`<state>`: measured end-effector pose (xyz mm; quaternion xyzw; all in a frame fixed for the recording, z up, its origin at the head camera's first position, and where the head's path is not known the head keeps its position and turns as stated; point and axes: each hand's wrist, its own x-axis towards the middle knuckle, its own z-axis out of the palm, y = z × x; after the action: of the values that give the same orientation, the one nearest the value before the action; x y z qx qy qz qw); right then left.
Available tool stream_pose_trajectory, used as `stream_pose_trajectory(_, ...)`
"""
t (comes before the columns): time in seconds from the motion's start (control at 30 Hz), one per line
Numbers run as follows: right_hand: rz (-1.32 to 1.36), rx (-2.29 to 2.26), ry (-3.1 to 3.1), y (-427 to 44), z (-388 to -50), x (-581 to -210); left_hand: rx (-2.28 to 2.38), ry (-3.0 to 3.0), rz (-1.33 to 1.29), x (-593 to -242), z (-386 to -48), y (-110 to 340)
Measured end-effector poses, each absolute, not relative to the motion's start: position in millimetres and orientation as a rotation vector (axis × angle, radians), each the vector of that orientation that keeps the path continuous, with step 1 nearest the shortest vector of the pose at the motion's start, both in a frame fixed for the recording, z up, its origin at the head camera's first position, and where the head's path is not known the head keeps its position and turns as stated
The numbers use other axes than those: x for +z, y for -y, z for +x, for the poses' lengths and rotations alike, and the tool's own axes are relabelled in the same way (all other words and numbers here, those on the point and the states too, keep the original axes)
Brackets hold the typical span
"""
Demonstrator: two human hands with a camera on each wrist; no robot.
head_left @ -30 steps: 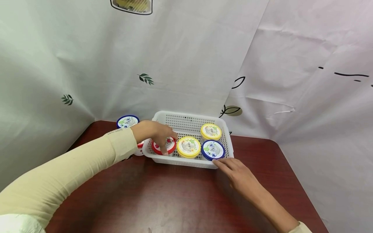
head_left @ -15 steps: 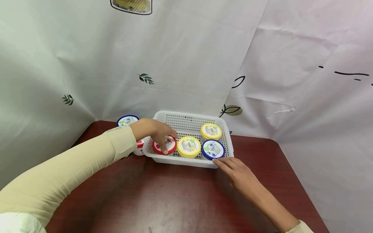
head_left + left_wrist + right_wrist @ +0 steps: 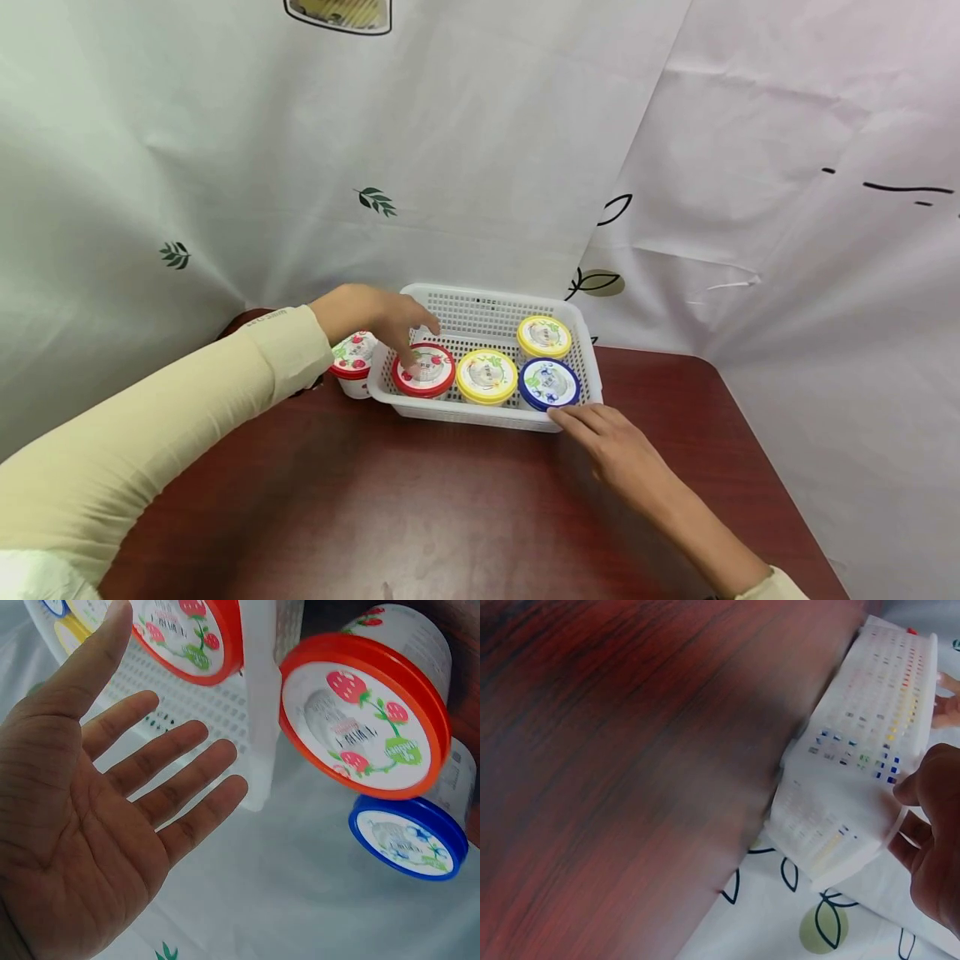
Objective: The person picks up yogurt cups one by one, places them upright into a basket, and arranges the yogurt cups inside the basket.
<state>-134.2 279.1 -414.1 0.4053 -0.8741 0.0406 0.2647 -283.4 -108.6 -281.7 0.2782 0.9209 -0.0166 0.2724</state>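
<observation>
Red-lidded tub point(image 3: 427, 377) stands upright inside the basket point(image 3: 472, 415), at its left end, next to the front yellow-lidded tub point(image 3: 487, 379); at the basket's right end sit the blue-lidded tub point(image 3: 551, 385) and the back yellow-lidded tub point(image 3: 545, 337). The left hand point(image 3: 392, 321) is over the basket's left end, fingers straight and well spread, gripping nothing; whether its thumb touches the red lid I cannot tell. The right hand point(image 3: 618, 450) holds the basket's near right corner between thumb and fingers.

Just outside the basket's left end is the outer red-lidded tub point(image 3: 356, 357), with the outer blue-lidded tub point(image 3: 411, 844) near it. The main risk, I judge, lies there: spread fingers dropping low past the basket's rim could knock either outer tub over. If they hook the rim, the basket may swing, since only its right corner is steadied, and the loosely spaced tubs inside could slide. A brushing thumb might also nudge the red-lidded tub backwards.
</observation>
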Motion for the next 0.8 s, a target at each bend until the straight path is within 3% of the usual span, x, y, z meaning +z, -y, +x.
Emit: stream_pose_trajectory(0.8, 1.088, 0.111, 2.367, -279, -134, -415, 0.089, -2.555, 0.621, -278, -299, 182)
